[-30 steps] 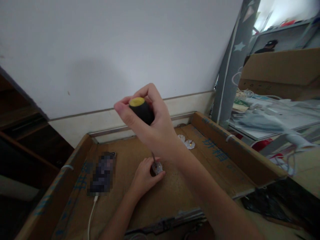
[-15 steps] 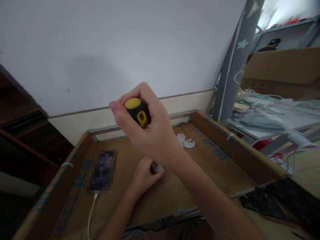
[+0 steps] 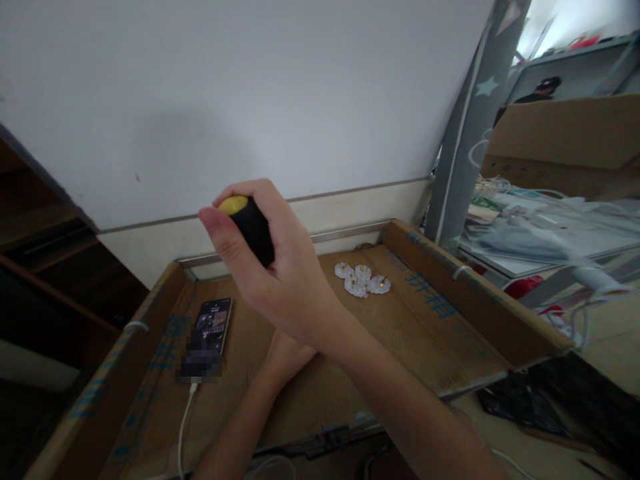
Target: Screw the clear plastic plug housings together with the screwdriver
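My right hand (image 3: pixel 273 260) is raised over the cardboard tray (image 3: pixel 400 353), closed around a screwdriver (image 3: pixel 253 230) with a black handle and a yellow end cap. Its shaft is hidden behind the hand. Lower down, my left hand (image 3: pixel 290 357) rests on the cardboard. My right hand and wrist cover its fingers, so whatever they hold is out of sight. Right of my hands lie several clear, scalloped plastic pieces (image 3: pixel 356 285) with small brass-coloured parts in their middles, grouped close together.
A phone (image 3: pixel 215 323) with a white cable (image 3: pixel 184 427) lies at the tray's left side. Behind the tray rises a white board (image 3: pixel 260 93). A grey post (image 3: pixel 470 127) stands at the right, beside a cluttered table and a large cardboard box (image 3: pixel 565 133). A person is in the background.
My right hand has shifted left and slightly down with the screwdriver, its handle tilting. The left hand's fingers and the clear piece at them have become hidden. More of the grouped clear pieces shows.
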Available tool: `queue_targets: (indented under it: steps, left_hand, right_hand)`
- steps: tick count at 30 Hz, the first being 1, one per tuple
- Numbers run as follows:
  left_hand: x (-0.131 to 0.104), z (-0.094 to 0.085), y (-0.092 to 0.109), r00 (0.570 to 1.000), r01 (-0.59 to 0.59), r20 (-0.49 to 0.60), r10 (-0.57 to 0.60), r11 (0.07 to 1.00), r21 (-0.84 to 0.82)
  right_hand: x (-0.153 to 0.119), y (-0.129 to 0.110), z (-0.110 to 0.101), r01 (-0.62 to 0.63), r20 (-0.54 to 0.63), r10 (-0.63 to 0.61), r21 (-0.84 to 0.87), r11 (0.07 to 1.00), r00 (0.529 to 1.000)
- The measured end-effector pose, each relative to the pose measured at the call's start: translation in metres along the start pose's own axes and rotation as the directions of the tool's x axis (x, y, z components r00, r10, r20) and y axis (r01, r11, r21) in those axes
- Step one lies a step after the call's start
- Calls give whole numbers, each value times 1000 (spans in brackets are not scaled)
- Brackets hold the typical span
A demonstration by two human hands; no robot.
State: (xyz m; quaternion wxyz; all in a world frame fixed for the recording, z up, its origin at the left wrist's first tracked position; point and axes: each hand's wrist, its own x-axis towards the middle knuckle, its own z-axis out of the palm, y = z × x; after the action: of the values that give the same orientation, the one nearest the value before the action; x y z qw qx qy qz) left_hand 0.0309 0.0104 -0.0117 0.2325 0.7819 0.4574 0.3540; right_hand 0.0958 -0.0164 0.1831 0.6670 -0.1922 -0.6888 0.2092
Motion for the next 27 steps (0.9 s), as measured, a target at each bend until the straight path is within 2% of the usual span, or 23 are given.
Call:
queue_targets:
  steps: [2,5,8,12,16,18,20,22,25,27]
  left_hand:
    - [-1,-1,1,1000,-15,18,15,1000,22]
    - [-5,-4,3,999,-27,44,25,999,42]
    - [-6,-6,5,998,-26,62,23,998,51]
    - [-5,-8,11,998,-16,57,14,999,31]
    - [-6,-12,16,999,-11,45,11,1000,10]
    - [-7,-12,15,999,-11,45,11,1000,6]
    - [-7,-10,12,999,-5,47,5,1000,6]
    - [-6,-7,8,998,1,60,-1,1000,6]
    - [-5,-5,5,996,12,93,-12,1000,2]
    - [-4,-6,7,994,36,106,-35,999,-6]
  right_hand:
    - [4,2,-4,-35,-33,36,28,999,999]
    - [11,2,-13,-126,-9,128,106,986,992]
    - [13,1,-19,-158,-23,163,137,978,986]
    - [8,-3,-17,-107,-7,109,129,986,994]
    - [4,-8,-11,12,39,-11,-15,1000,999]
    - [5,-8,-10,5,79,-4,-12,1000,997]
    - [6,-7,-11,-56,115,51,43,997,992]
    - [9,-4,-14,-79,77,75,54,995,994]
    - [11,1,-20,-29,-112,24,-46,999,993]
    - [8,1,-23,-1,-169,-17,-101,995,985]
